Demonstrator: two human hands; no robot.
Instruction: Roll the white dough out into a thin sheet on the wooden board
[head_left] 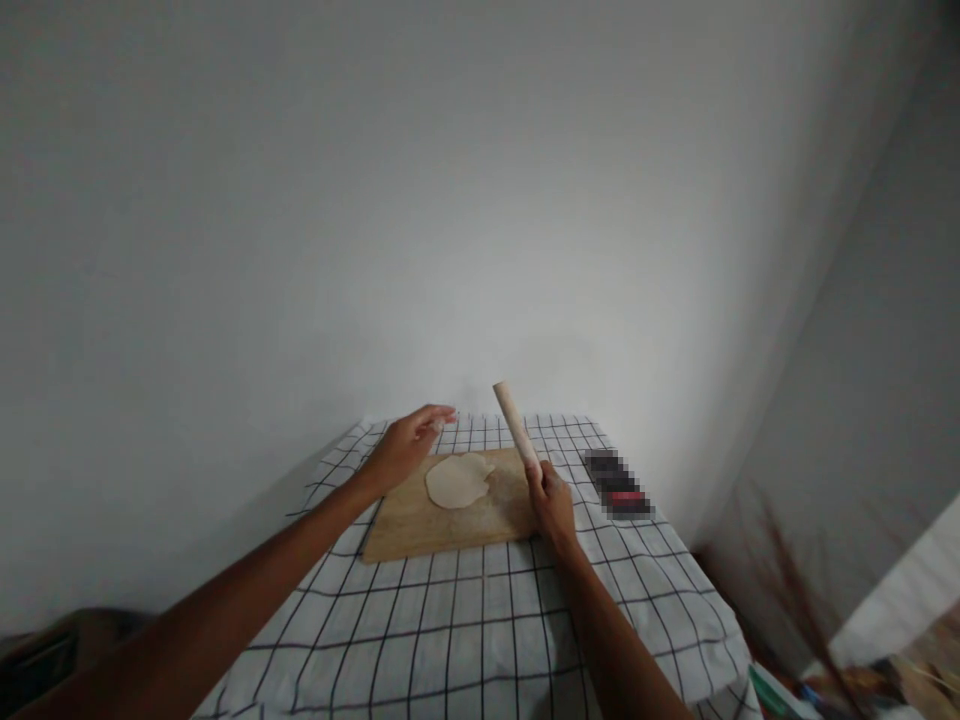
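A flat, uneven round of rolled dough (459, 481) lies on a wooden board (450, 540), with a small ragged point on its right edge. My right hand (553, 500) is wrapped round the lower end of a plain wooden rolling pin (512, 420). The pin tilts up and to the left, off the dough. Over the board's far left side hovers my left hand (414, 437), its fingers stretched forward and apart from the dough. Nothing shows in it, and pale specks that look like flour are on the fingers.
A white cloth with black grid lines (450, 620) covers the table. To the right of the board lies a blurred-out dark object (619, 485) with a red patch. A pale wall (480, 220) rises right behind the table. Assorted items sit low at the bottom right.
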